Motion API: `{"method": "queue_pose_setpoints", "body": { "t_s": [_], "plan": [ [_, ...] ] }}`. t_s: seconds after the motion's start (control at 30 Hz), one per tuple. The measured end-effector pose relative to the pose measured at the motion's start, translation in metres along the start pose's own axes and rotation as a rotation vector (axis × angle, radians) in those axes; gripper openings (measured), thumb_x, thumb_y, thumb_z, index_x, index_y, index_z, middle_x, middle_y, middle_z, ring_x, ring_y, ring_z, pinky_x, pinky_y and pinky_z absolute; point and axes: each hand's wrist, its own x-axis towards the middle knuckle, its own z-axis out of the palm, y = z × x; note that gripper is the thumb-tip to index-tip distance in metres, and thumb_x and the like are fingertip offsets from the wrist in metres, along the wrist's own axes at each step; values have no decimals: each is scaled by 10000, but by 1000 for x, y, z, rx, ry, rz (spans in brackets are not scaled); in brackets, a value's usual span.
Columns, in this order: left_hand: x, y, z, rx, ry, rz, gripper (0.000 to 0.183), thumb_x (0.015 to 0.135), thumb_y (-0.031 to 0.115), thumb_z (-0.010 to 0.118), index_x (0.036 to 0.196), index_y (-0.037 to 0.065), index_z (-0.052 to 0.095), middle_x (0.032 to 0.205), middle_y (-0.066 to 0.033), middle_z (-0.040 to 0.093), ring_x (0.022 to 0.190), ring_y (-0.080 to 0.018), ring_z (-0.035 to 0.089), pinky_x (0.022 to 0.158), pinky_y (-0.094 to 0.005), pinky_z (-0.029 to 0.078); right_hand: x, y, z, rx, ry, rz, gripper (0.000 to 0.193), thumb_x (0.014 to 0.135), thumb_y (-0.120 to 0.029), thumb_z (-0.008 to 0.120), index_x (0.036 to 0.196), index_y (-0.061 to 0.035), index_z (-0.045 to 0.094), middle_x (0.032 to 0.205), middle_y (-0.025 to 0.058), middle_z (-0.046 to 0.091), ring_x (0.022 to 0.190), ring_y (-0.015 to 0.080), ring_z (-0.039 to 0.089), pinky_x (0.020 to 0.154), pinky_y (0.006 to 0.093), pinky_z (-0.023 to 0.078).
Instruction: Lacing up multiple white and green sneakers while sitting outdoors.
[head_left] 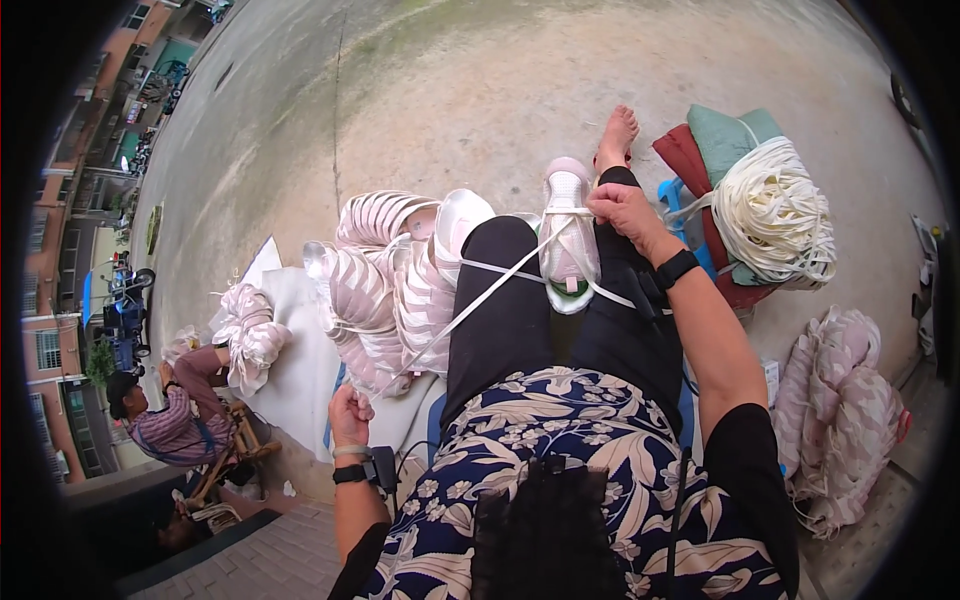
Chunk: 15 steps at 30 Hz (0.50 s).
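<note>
A pink-and-white shoe upper (pixel 568 240) stands toe-up between my knees, with a flat white shoelace (pixel 498 282) threaded across its front. My left hand (pixel 350 414) is closed, drawn out to the left of my lap, and the long end of the lace runs taut toward its fingers. Close to the upper's right edge, my right hand (pixel 622 212) pinches the lace where it leaves the eyelets. Another stretch of lace crosses my right thigh. The exact fingertip grip is small in both hands.
Stacked shoe uppers (pixel 385 290) lie left of my legs on a white sheet (pixel 290 345). At right, a bundle of white laces (pixel 775 215) rests on red and green cloth, with bundled uppers (pixel 840 410) nearer. A seated person (pixel 175 425) is at far left.
</note>
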Motion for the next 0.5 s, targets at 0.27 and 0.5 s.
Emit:
{"method": "queue_pose_setpoints", "body": {
  "t_s": [0.27,0.5],
  "plan": [
    [-4,16,-42,-109,131,74,207,828,233,507,673,118,433,525,-16,434,392,-97,338,401,-239,291,-3,-10,14,25,20,-51,94,757,-96,635,803,-15,628,704,-13,579,616,59,513,563,196,413],
    [-27,68,-86,-258,139,353,206,848,216,485,679,108,436,505,-7,417,378,-97,322,391,-234,269,2,11,16,26,135,-112,146,755,-99,630,874,-15,623,711,-28,575,646,58,510,574,205,418]
  ]
}}
